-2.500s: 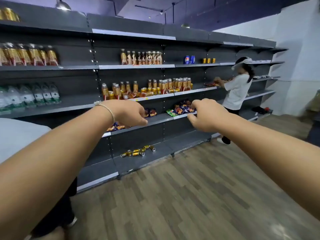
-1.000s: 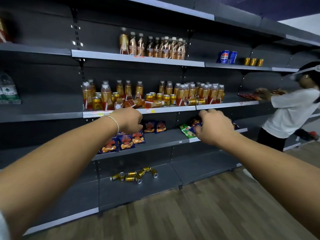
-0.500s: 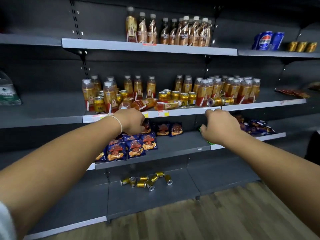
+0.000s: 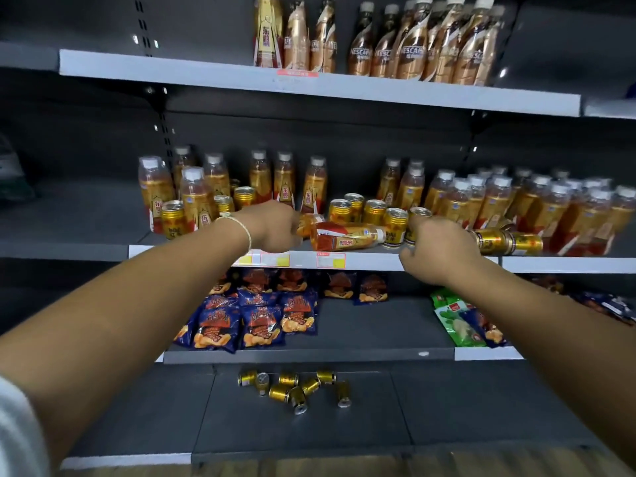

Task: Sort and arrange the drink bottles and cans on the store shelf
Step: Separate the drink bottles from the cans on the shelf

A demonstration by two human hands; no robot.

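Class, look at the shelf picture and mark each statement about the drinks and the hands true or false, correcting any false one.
1. A bottle lies on its side on the middle shelf. True.
2. The loose gold cans on the bottom shelf all stand upright. False: most lie tipped over.
3. The left hand wears a thin bracelet at the wrist. True.
4. The right hand reaches to the top shelf. False: it is at the middle shelf, by the cans.
5. Snack bags lie below the drinks. True.
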